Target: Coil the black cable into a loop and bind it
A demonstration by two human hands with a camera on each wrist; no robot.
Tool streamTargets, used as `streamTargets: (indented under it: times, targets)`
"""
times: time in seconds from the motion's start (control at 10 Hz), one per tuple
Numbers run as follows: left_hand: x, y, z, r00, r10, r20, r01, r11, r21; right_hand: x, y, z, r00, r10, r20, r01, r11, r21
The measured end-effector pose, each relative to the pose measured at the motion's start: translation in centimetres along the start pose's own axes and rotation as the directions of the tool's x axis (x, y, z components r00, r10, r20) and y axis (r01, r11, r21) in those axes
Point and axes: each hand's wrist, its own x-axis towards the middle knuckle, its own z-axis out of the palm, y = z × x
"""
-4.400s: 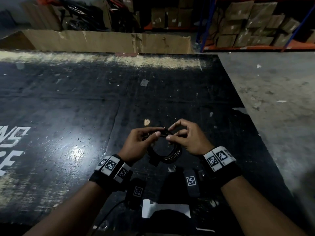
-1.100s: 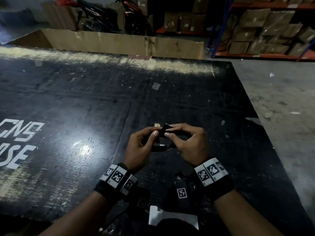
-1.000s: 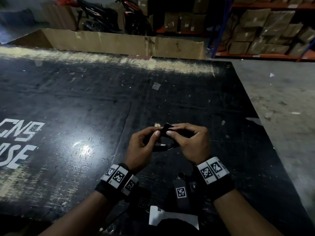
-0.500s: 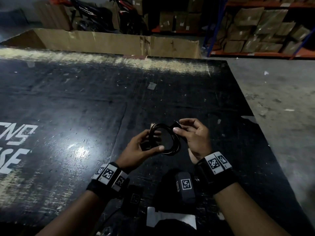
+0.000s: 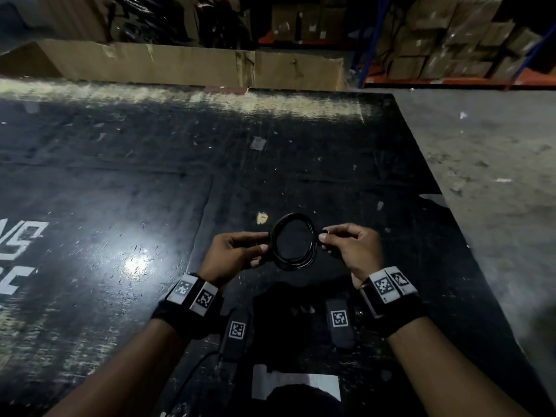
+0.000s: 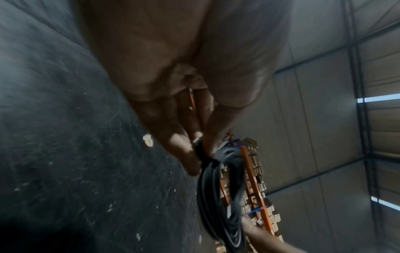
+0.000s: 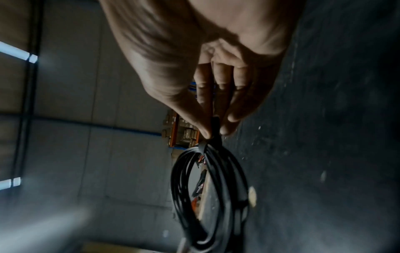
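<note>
Holding up the black cable (image 5: 293, 242), both hands keep it in the air above the big black mat (image 5: 120, 176). The cable is wound into a round loop of several turns, and it sits in the middle of the head view, a little below the center. The left hand (image 5: 237, 251) is at 9 o'clock on the loop. Its thumb and fingers (image 6: 184, 150) are curled and pinch the left side of the loop. The right hand (image 5: 352, 248) is at 3 o'clock on the loop. Its thumb and fingertips (image 7: 203, 126) pinch the right side, where a flat black strap (image 7: 213, 137) comes around the turns of the cable. I cannot tell if the strap is closed all the way. The loop stands nearly upright between the two hands, and you can see the mat right through its middle. Both wrists wear black bands with small black-and-white square tags (image 5: 192, 291). On the mat, a small pale scrap (image 5: 262, 218) lies just past the loop at 11 o'clock. White letters (image 5: 18, 254) are painted on the mat far off at 9 o'clock, and a bright spot of light shines between them and the left hand. A long cardboard wall (image 5: 192, 64) runs along the far edge at 12 o'clock. Shelves with brown boxes (image 5: 457, 40) stand at 1 o'clock. The grey floor (image 5: 496, 176) is at 3 o'clock.
</note>
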Motion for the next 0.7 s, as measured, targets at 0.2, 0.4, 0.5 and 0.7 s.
streamTargets:
  times: [0.2, 0.4, 0.5, 0.7]
  targets:
    - [3.3, -0.3, 0.6, 0.997, -0.051, -0.057, 0.061, 0.983, 0.172, 3.0, 2.0, -1.0, 0.998, 0.057, -0.025, -0.061, 0.971, -0.231]
    - [6.4, -3.3, 1.7, 0.99, -0.076, -0.119, 0.108, 0.951, 0.288, 5.0, 3.5, -0.7, 0.995, 0.09, -0.048, -0.102, 0.926, -0.364]
    - [7.3, -4.3, 1.2, 0.991, -0.062, -0.122, 0.11, 0.894, 0.434, 5.2, 3.8, -1.0, 0.995, 0.099, -0.023, -0.099, 0.901, -0.422]
    - [6.9, -2.4, -2.7, 0.98, 0.085, -0.183, 0.035, 0.821, 0.57, 5.2, 2.9, -4.7, 0.998, -0.05, -0.031, 0.024, 0.833, -0.552]
